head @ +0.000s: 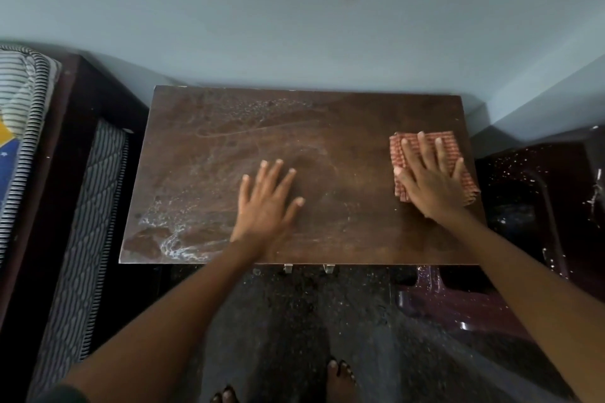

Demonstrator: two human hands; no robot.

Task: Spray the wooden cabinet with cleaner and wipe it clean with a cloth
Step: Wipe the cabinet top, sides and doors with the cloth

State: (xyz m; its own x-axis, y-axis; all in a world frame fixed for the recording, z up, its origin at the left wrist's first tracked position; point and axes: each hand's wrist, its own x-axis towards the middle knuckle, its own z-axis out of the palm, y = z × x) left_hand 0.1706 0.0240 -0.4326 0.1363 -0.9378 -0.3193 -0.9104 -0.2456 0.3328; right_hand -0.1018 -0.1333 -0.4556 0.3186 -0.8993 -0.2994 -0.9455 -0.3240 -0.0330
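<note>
The wooden cabinet's brown top (327,127) fills the middle of the view, against a pale wall. White foamy cleaner streaks lie on its left part and front left corner (170,242). A folded red checked cloth (402,144) lies flat near the top's right edge. My right hand (432,180) presses flat on the cloth with fingers spread. My left hand (266,203) rests flat on the bare wood near the front middle, fingers apart, holding nothing. No spray bottle is in view.
A dark bed frame (62,147) with a striped mattress (23,114) stands to the left. A dark speckled chair or stool (537,206) stands close on the right. Two small metal handles (307,268) stick out under the front edge. My bare feet (337,379) are on the dark floor.
</note>
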